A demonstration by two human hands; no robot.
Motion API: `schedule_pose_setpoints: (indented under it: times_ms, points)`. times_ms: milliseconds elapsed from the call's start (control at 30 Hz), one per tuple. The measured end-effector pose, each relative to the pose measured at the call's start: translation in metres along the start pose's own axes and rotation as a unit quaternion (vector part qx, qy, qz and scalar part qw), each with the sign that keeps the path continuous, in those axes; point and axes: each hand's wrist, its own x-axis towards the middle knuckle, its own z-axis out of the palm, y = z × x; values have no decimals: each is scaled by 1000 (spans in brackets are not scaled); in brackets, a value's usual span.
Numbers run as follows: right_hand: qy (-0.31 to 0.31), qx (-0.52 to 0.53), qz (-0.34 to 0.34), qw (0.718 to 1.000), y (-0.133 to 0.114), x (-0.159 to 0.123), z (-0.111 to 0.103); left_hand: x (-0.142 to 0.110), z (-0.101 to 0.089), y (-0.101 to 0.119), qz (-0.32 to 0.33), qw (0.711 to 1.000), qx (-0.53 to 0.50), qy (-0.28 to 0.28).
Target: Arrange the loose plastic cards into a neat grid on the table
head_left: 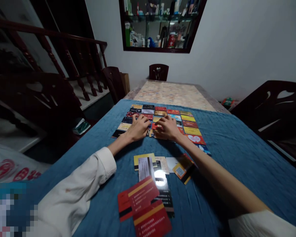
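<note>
A grid of several coloured plastic cards (187, 123) lies on a blue cloth (236, 154) over the table. My left hand (138, 127) rests on the cards at the grid's left middle, fingers curled down onto them. My right hand (166, 127) sits beside it, fingers bent and pressing on a yellow-red card (155, 126) between the two hands. Nearer to me lies a loose pile of cards (153, 164), with red cards (144, 200) at the front and a small stack (184, 168) by my right forearm.
Dark wooden chairs stand at the left (37, 98), right (278, 108) and far end (158, 71). Beyond the cloth the patterned tabletop (172, 93) shows. A stair railing (64, 42) runs at left; a glass cabinet (160, 24) hangs on the wall.
</note>
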Motion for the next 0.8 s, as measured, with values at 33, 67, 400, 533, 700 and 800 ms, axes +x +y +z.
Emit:
schedule_pose_setpoints:
  times_ms: [33, 67, 400, 533, 700, 800]
  points:
    - [3, 0, -3, 1000, 2, -4, -1, -1, -2, 6, 9, 1000, 0, -1]
    - [7, 1, -6, 1000, 4, -8, -1, -1, -4, 11, 18, 1000, 1, -3]
    - [54, 3, -25, 998, 24, -60, 0, -11, -13, 65, 106, 994, -17, -24]
    - [63, 24, -55, 996, 36, -88, 2, -17, -14, 89, 149, 988, -18, -25]
    - [97, 60, -80, 990, 47, -122, 7, -25, -10, 116, 200, 979, -24, -22]
    - [102, 80, -95, 987, 49, -138, 8, -28, -6, 129, 220, 975, -35, -19]
